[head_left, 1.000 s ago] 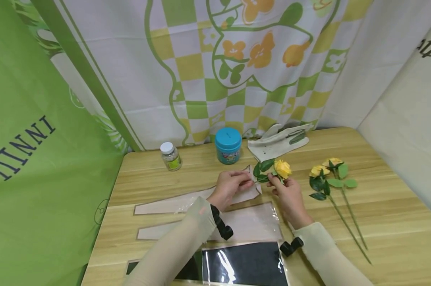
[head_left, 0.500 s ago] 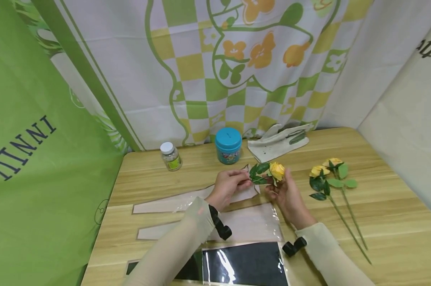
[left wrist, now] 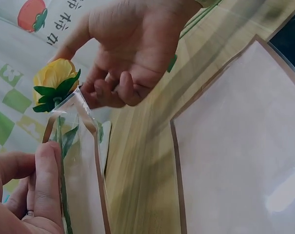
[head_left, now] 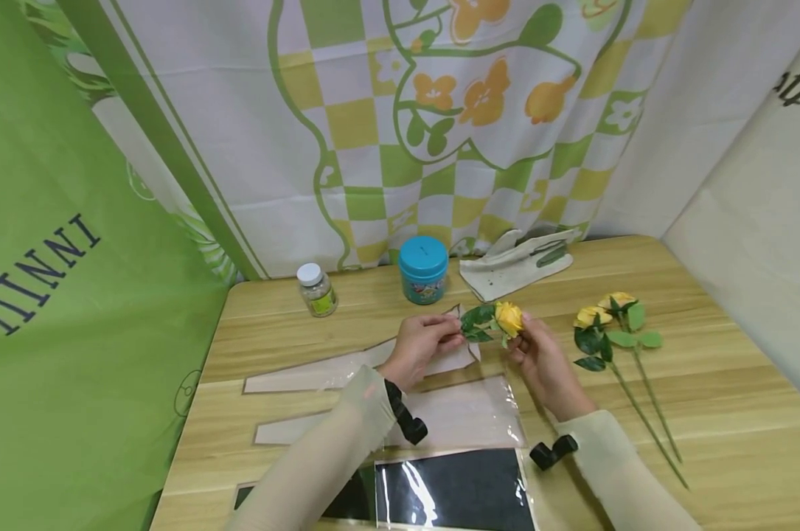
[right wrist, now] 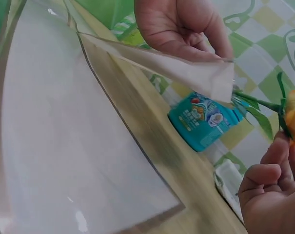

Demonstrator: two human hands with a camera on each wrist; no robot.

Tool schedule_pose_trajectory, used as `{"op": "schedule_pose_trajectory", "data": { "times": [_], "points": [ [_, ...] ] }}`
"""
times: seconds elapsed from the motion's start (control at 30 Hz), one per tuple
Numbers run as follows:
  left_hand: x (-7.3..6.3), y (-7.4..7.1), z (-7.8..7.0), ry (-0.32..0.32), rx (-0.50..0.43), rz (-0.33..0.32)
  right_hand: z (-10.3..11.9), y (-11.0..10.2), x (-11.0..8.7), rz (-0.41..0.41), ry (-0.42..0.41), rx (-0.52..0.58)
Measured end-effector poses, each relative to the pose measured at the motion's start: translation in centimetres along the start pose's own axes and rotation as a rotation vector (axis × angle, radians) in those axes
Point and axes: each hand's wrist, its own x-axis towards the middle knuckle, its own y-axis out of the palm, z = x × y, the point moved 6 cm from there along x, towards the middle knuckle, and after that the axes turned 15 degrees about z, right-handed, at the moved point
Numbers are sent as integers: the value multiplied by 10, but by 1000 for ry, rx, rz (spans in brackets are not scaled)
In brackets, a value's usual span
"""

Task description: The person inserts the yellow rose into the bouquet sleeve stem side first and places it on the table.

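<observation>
A yellow artificial rose [head_left: 509, 318] with green leaves stands with its stem inside a narrow clear flower sleeve [left wrist: 84, 185] that has a pale panel and brown edging. My left hand [head_left: 421, 349] pinches the sleeve near its open top, thumb over the stem. In the left wrist view the bloom shows above the sleeve's mouth, with a leaf inside the film. My right hand [head_left: 547, 369] holds the bloom from its right side between thumb and fingertips. The right wrist view shows those fingers at the base of the petals [right wrist: 294, 114].
Two more yellow roses [head_left: 592, 318] lie at the right of the wooden table. A second pale sleeve [head_left: 466, 413] and a black one [head_left: 459, 487] lie nearer. Behind stand a small white-capped jar [head_left: 318, 291] and a blue tub [head_left: 423, 270], beside white gloves [head_left: 515, 265].
The rose has moved left, deeper into the sleeve. My right hand has shifted its hold from below the bloom to its right side. The left hand and sleeve have drifted slightly left.
</observation>
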Motion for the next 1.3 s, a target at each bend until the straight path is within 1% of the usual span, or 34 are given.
{"op": "schedule_pose_trajectory", "data": {
  "times": [0.13,0.27,0.47,0.63,0.77,0.9,1.0,1.1,1.3],
  "points": [
    [0,-3,-1,5,2,-13,7,-1,0,-8,-35,-43],
    [0,-4,-2,-1,11,-25,11,-2,-1,-15,-35,-81],
    [-3,-1,-5,-16,44,-18,13,-2,-2,-15,-44,-157],
    [-5,-3,-6,-7,47,-44,13,1,1,-14,-30,-286],
    [-5,-5,-7,5,59,-65,14,1,1,-40,4,-408],
    [-6,-8,-10,23,78,-83,19,1,-2,-62,-13,-513],
    [-6,-11,-11,31,77,-94,24,4,-4,-49,-49,-577],
    [-7,-10,-11,38,74,-86,28,5,-5,-22,-68,-623],
    [-10,-4,-12,50,73,-59,33,4,-1,11,-58,-663]
  ]
}}
